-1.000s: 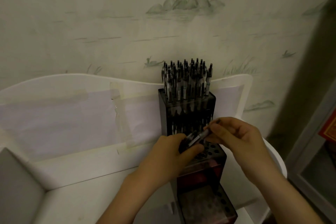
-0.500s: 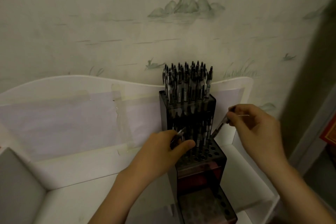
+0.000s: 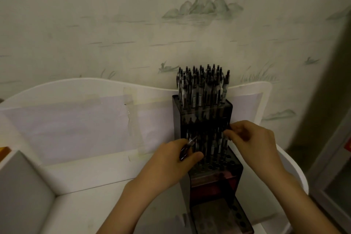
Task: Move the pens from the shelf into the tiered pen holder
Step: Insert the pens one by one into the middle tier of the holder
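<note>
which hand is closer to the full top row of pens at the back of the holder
Right. The right hand is raised by the holder's middle tier, just below the top pens. The left hand sits lower and nearer the person, holding a spare pen.

**Pen holder at the right of the shelf, a hand at each side**

The tiered pen holder (image 3: pixel 207 118) stands on the white shelf (image 3: pixel 91 178), toward its right end, against the shelf's back panel (image 3: pixel 79 89), which rises before the wall (image 3: pixel 133 24). A sheet of paper (image 3: pixel 66 129) is taped to that panel, left of the holder. Pens (image 3: pixel 203 83) stand packed in the top tier; more stand in the middle tier below and in front of it. The left hand (image 3: pixel 171 161) is at the holder's left side, gripping a pen (image 3: pixel 187 149). The right hand (image 3: pixel 252 140) is at its right side, fingers at the middle tier's pens.
</note>
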Action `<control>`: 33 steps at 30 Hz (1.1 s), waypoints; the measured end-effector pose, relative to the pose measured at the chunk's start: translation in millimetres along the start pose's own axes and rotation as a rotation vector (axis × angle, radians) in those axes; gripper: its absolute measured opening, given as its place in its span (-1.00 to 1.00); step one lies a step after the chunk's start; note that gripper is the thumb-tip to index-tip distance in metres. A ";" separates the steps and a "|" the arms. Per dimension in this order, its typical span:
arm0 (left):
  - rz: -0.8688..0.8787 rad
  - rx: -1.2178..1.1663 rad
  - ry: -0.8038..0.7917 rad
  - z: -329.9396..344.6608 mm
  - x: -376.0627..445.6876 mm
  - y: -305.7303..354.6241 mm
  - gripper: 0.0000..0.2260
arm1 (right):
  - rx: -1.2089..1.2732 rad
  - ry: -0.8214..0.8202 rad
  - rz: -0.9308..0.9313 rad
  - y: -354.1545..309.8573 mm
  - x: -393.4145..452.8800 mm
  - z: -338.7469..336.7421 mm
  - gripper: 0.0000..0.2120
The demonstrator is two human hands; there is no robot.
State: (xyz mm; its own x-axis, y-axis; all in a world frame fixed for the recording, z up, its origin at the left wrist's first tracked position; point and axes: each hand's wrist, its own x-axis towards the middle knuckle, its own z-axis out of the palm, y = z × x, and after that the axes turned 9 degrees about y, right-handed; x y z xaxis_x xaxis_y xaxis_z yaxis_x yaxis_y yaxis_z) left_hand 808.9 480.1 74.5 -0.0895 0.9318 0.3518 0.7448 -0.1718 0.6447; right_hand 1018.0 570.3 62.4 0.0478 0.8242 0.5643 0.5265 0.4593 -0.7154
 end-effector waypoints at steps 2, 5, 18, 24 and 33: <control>0.016 0.003 0.000 -0.5 0.0 1.0 -0.75 | -0.021 -0.034 0.039 3.8 3.2 2.0 -0.91; 0.034 -0.024 -0.023 -0.7 -0.6 0.6 -0.85 | 0.004 -0.018 0.072 7.4 4.2 2.0 -0.89; 0.081 -0.028 -0.176 3.9 -5.3 -1.8 -0.92 | 0.287 -0.174 0.094 -48.1 -49.5 0.4 -0.77; 0.080 -0.047 -0.203 3.4 -9.7 -5.1 -0.75 | 0.542 -0.336 0.241 -54.5 -54.5 13.8 -0.84; 0.022 -0.043 0.008 -20.2 -11.0 -17.6 -0.88 | 0.735 0.008 0.227 -73.5 -21.4 -9.0 -0.94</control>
State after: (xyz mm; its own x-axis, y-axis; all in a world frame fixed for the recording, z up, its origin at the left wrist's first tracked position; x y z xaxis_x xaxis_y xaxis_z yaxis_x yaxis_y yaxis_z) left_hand 783.5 466.4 73.0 -0.0789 0.9249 0.3720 0.7179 -0.2061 0.6649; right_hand 985.9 515.9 106.6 0.0949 0.9234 0.3720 -0.1960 0.3837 -0.9024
